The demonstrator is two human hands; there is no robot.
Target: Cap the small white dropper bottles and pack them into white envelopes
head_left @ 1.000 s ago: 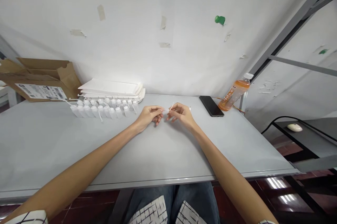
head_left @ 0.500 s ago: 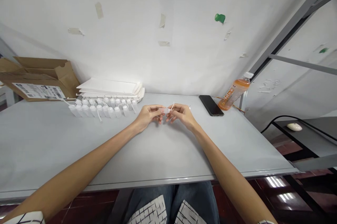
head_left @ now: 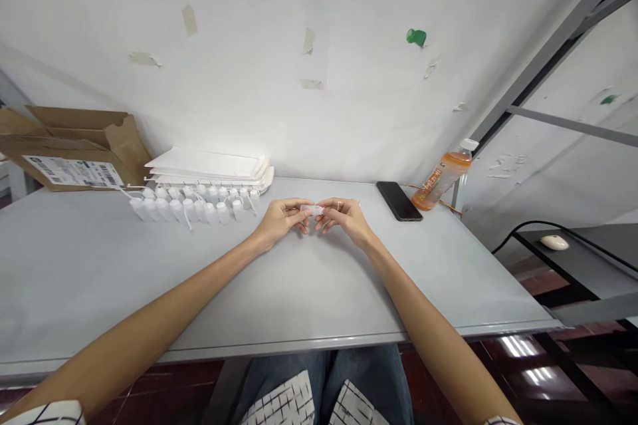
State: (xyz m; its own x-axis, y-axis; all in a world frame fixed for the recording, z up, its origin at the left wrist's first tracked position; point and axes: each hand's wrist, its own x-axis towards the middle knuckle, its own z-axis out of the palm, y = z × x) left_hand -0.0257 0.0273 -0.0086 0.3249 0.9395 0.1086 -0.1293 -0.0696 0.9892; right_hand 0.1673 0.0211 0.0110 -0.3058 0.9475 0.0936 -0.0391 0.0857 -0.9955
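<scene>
A small translucent white plastic bottle [head_left: 312, 210] lies sideways between my hands, above the middle of the table. My left hand [head_left: 285, 217] pinches its left end between thumb and fingers. At its right end my right hand [head_left: 343, 217] closes thumb and fingers around the tip, where a thin white strip sticks up; the fingers hide most of this end. To the left of my hands, several similar small white bottles [head_left: 180, 210] stand upright in rows, some with thin white straps or tips sticking out.
Behind the bottles lies a stack of white sheets or envelopes [head_left: 207, 163]. An open cardboard box [head_left: 119, 145] is at the far left. On the right are a black phone [head_left: 399, 201] and an orange drink bottle [head_left: 443, 175]. A mouse [head_left: 554, 242] rests on a dark side surface.
The thin white strip at my right fingers has shifted slightly right and lower. Both hands keep their grip on the small bottle and have hardly moved.
</scene>
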